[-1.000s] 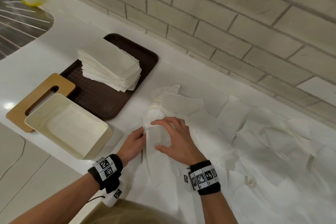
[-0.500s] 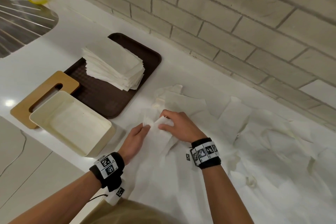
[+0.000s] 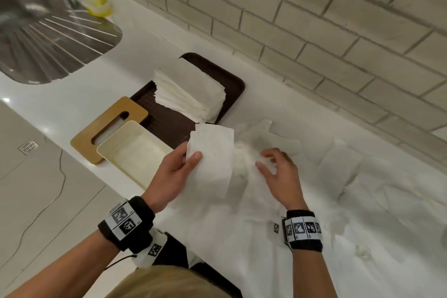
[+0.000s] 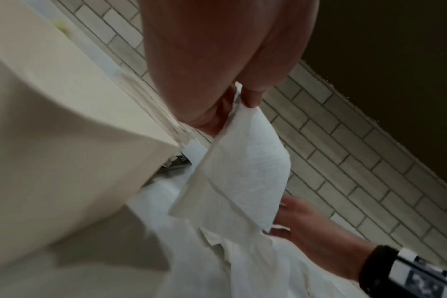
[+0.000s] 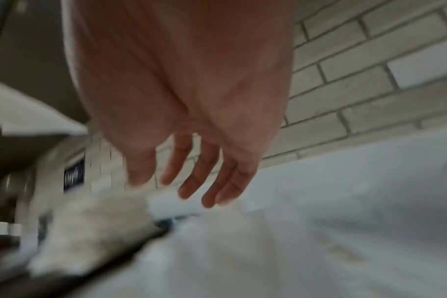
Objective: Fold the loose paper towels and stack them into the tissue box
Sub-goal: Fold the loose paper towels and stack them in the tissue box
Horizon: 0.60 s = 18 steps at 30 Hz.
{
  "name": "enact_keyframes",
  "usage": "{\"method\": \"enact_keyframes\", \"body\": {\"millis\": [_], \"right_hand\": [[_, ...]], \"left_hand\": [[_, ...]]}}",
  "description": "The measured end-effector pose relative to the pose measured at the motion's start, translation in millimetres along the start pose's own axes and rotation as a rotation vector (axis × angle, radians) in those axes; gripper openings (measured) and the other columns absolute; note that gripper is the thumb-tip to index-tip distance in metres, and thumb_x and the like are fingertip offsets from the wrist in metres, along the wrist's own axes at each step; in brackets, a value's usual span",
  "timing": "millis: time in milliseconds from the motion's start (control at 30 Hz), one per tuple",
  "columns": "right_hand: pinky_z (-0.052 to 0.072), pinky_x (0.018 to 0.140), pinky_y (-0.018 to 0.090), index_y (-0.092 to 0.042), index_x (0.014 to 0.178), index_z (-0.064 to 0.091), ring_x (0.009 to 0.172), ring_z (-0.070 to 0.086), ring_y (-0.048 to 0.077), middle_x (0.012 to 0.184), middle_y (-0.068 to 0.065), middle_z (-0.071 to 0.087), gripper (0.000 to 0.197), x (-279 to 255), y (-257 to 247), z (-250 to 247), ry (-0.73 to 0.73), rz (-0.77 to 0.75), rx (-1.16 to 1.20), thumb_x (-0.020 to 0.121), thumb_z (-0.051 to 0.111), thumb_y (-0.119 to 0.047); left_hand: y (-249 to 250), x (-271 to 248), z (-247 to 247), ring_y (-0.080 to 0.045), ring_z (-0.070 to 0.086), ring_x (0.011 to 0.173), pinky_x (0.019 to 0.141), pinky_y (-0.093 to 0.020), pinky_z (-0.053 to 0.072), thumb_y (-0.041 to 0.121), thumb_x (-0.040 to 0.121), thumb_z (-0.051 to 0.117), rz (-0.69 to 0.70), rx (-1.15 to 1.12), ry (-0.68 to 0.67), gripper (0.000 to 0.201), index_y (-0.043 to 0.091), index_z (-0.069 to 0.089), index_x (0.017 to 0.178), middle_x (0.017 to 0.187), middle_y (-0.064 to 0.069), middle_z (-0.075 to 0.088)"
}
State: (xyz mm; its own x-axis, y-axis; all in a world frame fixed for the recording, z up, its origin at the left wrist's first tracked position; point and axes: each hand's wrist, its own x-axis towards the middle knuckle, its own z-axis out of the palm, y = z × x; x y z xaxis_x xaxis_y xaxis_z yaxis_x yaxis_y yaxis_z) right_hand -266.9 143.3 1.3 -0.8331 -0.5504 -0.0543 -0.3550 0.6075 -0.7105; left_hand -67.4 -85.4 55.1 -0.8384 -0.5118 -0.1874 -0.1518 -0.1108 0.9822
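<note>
My left hand [image 3: 186, 162] pinches a folded white paper towel [image 3: 212, 159] by its edge and holds it lifted above the counter; the left wrist view shows the towel [image 4: 245, 175] hanging from thumb and fingers. My right hand [image 3: 271, 164] hovers open, fingers spread, over the heap of loose paper towels [image 3: 338, 201], holding nothing; the right wrist view shows its fingers [image 5: 204, 181] straight. The cream tissue box [image 3: 135, 150] stands open to the left of my left hand. A stack of folded towels [image 3: 188, 92] lies on the brown tray [image 3: 232, 80].
The wooden box lid [image 3: 101, 128] with a slot lies beside the box. A steel sink drainer [image 3: 48, 38] and a yellow object [image 3: 99, 3] sit at the far left. A tiled wall [image 3: 314, 31] runs behind the counter. The counter's front edge lies near my wrists.
Both hands were pressing a towel on the heap. Now my left hand has lifted the folded towel and moved it left, while my right hand has let go and opened.
</note>
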Motion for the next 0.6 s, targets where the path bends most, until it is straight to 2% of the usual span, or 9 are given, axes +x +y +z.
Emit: {"method": "enact_keyframes", "body": {"millis": [33,67,133,167,233,333,433,533,600], "right_hand": [[0.058,0.095,0.039,-0.029,0.117,0.068,0.102,0.070,0.010,0.113,-0.012,0.074,0.018,-1,-21,3,0.074,0.030,0.165,0.103,0.072,-0.039],[0.059,0.095,0.037,-0.026,0.118,0.070,0.102,0.072,0.010,0.112,-0.010,0.076,0.023,-1,-49,5,0.075,0.077,0.363,0.105,0.068,-0.045],[0.060,0.091,0.038,-0.020,0.119,0.072,0.102,0.075,0.016,0.111,-0.002,0.079,0.032,-1,-103,16,-0.062,0.138,0.650,0.106,0.066,-0.049],[0.059,0.089,0.039,-0.017,0.116,0.073,0.099,0.074,0.018,0.109,-0.001,0.079,0.028,-1,-125,23,-0.102,0.120,0.690,0.104,0.071,-0.043],[0.055,0.087,0.037,-0.013,0.103,0.073,0.091,0.067,0.015,0.100,-0.005,0.076,0.014,1,-159,34,-0.056,0.018,0.678,0.099,0.081,-0.024],[0.052,0.088,0.032,-0.014,0.096,0.071,0.083,0.057,0.015,0.096,-0.003,0.073,0.014,1,-196,41,0.023,-0.067,0.712,0.094,0.085,-0.013],[0.055,0.088,0.033,-0.012,0.098,0.070,0.082,0.059,0.018,0.098,0.001,0.073,0.015,-16,-225,42,0.065,-0.151,0.735,0.094,0.084,-0.007],[0.057,0.083,0.047,-0.014,0.100,0.070,0.081,0.061,0.041,0.100,0.003,0.072,0.013,-33,-245,47,0.120,-0.238,0.708,0.097,0.081,-0.008],[0.060,0.081,0.051,-0.016,0.102,0.070,0.086,0.065,0.046,0.103,0.000,0.073,0.011,-35,-256,60,0.177,-0.207,0.660,0.099,0.079,-0.009]], "left_hand": [[1,-1,-7,-0.042,0.074,0.108,0.086,-0.053,0.061,0.035,0.110,0.057,-0.005,0.005,-0.008,0.028,0.014,0.070,0.125,0.115,-0.015,0.077],[3,-1,-14,-0.043,0.074,0.107,0.084,-0.052,0.061,0.036,0.111,0.055,-0.013,0.011,-0.024,0.030,0.015,0.072,0.124,0.115,-0.014,0.078],[7,-3,-28,-0.049,0.071,0.105,0.085,-0.061,0.059,0.045,0.111,0.053,-0.016,0.029,-0.071,0.039,0.015,0.075,0.120,0.111,-0.016,0.078],[10,-4,-35,-0.051,0.070,0.104,0.087,-0.066,0.057,0.053,0.110,0.051,-0.021,0.030,-0.091,0.047,0.013,0.075,0.117,0.110,-0.019,0.077],[14,-3,-48,-0.050,0.069,0.106,0.091,-0.067,0.056,0.064,0.108,0.047,-0.065,0.010,-0.090,0.061,0.010,0.075,0.115,0.111,-0.021,0.075],[23,-2,-75,-0.034,0.074,0.116,0.098,-0.058,0.059,0.053,0.109,0.041,-0.134,-0.105,-0.085,0.053,0.016,0.074,0.129,0.123,-0.008,0.079],[25,-1,-98,-0.032,0.073,0.121,0.102,-0.055,0.057,0.044,0.114,0.037,-0.159,-0.190,-0.097,0.046,0.022,0.069,0.138,0.131,-0.006,0.076],[28,1,-114,-0.037,0.073,0.116,0.097,-0.056,0.058,0.040,0.114,0.037,-0.161,-0.263,-0.093,0.043,0.022,0.071,0.135,0.130,-0.011,0.076],[27,0,-124,-0.036,0.074,0.113,0.091,-0.052,0.062,0.041,0.113,0.040,-0.174,-0.312,-0.119,0.043,0.021,0.069,0.137,0.131,-0.012,0.076]]}}
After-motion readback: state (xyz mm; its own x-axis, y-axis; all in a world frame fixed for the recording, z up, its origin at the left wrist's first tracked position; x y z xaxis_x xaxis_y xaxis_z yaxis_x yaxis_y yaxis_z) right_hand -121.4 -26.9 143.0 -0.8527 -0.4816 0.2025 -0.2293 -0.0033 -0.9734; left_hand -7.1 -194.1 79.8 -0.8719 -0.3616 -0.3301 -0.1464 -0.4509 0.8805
